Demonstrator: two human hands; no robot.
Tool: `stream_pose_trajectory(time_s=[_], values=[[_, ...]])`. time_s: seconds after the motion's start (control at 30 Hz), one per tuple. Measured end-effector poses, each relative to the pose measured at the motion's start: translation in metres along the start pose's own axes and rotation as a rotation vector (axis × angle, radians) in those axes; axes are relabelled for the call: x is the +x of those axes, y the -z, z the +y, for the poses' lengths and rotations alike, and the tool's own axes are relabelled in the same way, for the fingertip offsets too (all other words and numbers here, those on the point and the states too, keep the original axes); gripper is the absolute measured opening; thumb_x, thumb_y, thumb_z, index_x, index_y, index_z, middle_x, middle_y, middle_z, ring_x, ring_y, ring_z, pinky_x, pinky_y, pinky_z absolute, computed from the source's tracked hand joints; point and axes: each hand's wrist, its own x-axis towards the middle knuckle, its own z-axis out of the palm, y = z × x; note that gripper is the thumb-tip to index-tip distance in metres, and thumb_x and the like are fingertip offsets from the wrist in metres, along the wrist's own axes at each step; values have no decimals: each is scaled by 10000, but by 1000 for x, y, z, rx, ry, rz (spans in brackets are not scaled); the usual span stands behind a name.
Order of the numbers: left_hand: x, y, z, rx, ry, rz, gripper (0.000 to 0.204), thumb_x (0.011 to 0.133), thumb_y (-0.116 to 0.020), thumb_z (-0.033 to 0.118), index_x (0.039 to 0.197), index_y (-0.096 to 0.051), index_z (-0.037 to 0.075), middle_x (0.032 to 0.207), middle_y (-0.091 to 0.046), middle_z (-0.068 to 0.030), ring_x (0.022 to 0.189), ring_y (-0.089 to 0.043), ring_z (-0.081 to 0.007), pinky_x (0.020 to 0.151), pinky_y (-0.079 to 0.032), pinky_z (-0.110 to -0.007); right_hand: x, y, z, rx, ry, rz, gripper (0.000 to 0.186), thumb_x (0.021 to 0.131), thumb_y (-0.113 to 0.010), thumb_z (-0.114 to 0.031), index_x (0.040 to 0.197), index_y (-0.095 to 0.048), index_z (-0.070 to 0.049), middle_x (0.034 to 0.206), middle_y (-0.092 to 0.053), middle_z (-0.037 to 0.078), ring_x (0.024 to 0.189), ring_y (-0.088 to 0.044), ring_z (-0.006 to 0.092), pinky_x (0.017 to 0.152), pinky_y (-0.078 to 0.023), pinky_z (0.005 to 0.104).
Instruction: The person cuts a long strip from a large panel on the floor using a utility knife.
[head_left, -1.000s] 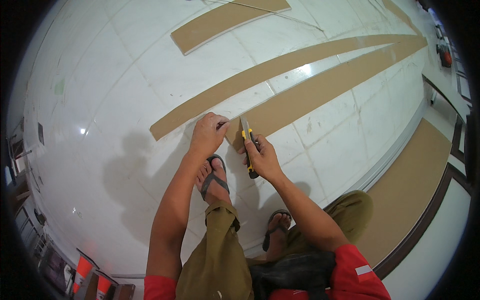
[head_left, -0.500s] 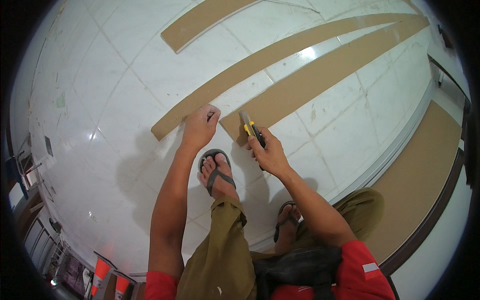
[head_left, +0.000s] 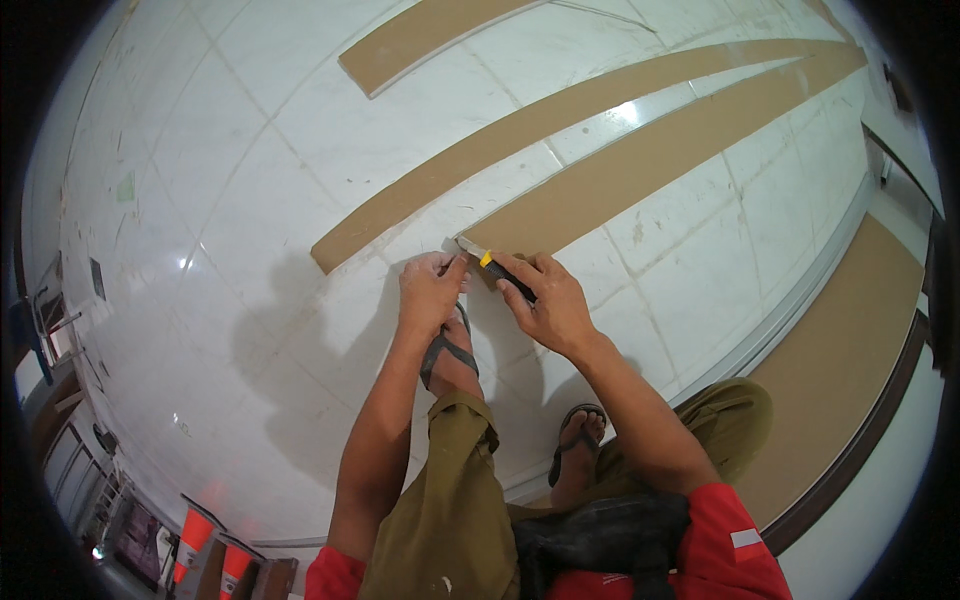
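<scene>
1. Utility knife (head_left: pixel 487 259): located between the two hands, blade at the near left corner of the wide brown strip (head_left: pixel 650 168); contact between blade and strip cannot be told; hazards follow from left to right.
2. Narrow brown strip (head_left: pixel 450 170): lies on the tiled floor (head_left: pixel 180 350), beyond the left hand; a stray nudge of the knuckles could shift it; the effect would probably be minor.
3. Left hand (head_left: pixel 428 295): fingers curled together, just beside the blade tip; whether they pinch anything cannot be told; principal hazard, since the blade points toward them; a slip off the strip's edge could cut them.
4. Left foot (head_left: pixel 455 372): bare skin below the left hand; a dropped knife, or a stroke running toward the body, could reach it.
5. Right hand (head_left: pixel 555 305): fingers clamped around the knife handle; a twisted grip could make the blade wander or, under side load, snap.
6. Wide brown strip: extends away to the right, its far length unheld; the glossy floor could let it slide under blade pressure.
</scene>
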Motion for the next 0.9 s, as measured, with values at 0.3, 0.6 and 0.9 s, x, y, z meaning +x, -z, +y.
stream_pose_trajectory(time_s=[0.3, 0.6, 0.9], values=[[-1, -8, -10, -206, 47, 35, 330, 1022, -739, 251, 1028, -787, -76, 867, -809, -116, 763, -786, -169, 693, -602, -295, 21, 9, 13, -302, 203, -55, 404, 968, -752, -234, 1371, -733, -250, 1108, -655, 128, 1041, -687, 347, 864, -592, 485], [-1, -8, -6, -143, 48, 51, 360, 1010, -751, 305, 980, -788, -52, 827, -793, -113, 751, -771, -141, 631, -561, -273, 43, 24, 12, -455, 274, -160, 440, 963, -745, -217, 1398, -721, -278, 1139, -653, 139, 1080, -680, 349, 904, -578, 490], [-1, -8, -6, -196, 96, 51, 357, 1013, -754, 319, 994, -784, -36, 844, -795, -102, 750, -762, -143, 611, -551, -282, 50, 28, 14, -480, 356, -130, 394, 966, -773, -221, 1357, -759, -268, 1112, -664, 102, 1062, -677, 310, 903, -573, 455]])
